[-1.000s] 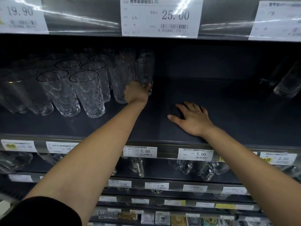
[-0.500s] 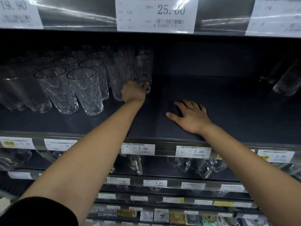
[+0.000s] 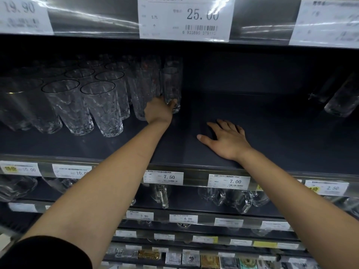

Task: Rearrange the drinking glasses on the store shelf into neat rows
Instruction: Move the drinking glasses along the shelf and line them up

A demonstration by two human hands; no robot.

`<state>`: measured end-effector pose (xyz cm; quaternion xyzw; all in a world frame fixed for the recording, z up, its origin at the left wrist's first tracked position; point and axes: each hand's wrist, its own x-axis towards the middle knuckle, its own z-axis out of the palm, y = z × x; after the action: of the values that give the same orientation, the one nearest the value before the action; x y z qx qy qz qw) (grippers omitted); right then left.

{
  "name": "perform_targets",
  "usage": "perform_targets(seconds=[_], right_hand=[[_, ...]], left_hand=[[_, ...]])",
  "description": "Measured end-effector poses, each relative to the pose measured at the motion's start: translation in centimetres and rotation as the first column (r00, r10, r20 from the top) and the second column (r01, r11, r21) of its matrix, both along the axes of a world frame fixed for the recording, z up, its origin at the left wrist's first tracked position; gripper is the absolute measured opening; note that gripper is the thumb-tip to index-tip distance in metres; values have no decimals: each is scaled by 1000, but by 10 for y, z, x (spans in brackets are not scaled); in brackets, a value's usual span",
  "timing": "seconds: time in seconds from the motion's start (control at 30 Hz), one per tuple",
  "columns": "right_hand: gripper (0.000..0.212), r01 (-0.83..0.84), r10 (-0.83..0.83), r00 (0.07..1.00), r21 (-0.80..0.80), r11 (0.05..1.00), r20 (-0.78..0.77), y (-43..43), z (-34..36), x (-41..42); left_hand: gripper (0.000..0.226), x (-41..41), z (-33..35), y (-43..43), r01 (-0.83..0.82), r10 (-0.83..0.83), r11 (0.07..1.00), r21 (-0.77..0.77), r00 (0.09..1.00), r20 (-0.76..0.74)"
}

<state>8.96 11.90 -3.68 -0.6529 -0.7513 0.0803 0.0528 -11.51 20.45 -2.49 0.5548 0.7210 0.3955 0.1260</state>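
The left hand [image 3: 157, 112] grips the base of a tall straight glass [image 3: 172, 86], thumb in front (fingers hidden behind), at the right end of the glasses, just beside the hammered tumblers [image 3: 101, 109]. Nothing has visibly shifted in the last second, so it is probably settling into line. The right hand [image 3: 226, 141] lies flat on the shelf [image 3: 272, 133], holding nothing.
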Motion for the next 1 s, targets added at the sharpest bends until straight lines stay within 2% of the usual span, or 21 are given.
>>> perform_targets(seconds=[0.27, 0.43, 0.57, 0.63, 0.67, 0.73, 0.77, 0.83, 1.0], right_hand=[[79, -1, 1, 1000, 0, 1000, -8, 0, 0, 0], [78, 9, -9, 999, 5, 1000, -43, 1, 1, 1], [73, 28, -27, 993, 4, 1000, -114, 1, 5, 1], [64, 47, -48, 964, -11, 999, -260, 0, 8, 5], [55, 68, -79, 905, -41, 997, -418, -2, 11, 8], [33, 126, -152, 661, -91, 988, -735, -10, 19, 15], [22, 174, -173, 542, -92, 980, -822, -16, 24, 21], [8, 258, -189, 401, -88, 962, -896, -27, 30, 38], [16, 439, -202, 177, -106, 892, -963, -59, 40, 101]], left_hand=[[49, 2, 2, -7, -3, 7, 999, -39, 996, 89], [35, 2, 3, -24, 68, -69, 998, 11, 986, 153], [27, -5, 3, -39, 157, -166, 986, 61, 967, 191], [21, -8, 0, -39, 194, -200, 980, 46, 947, 250], [17, -6, -1, -40, 213, -216, 976, 40, 935, 280], [19, 3, 2, -44, 267, -266, 962, 50, 890, 370], [20, 13, 6, -46, 302, -298, 951, 57, 858, 418], [15, 37, 17, -51, 389, -370, 919, 68, 787, 494], [13, 111, 50, -70, 617, -584, 773, 145, 604, 543]])
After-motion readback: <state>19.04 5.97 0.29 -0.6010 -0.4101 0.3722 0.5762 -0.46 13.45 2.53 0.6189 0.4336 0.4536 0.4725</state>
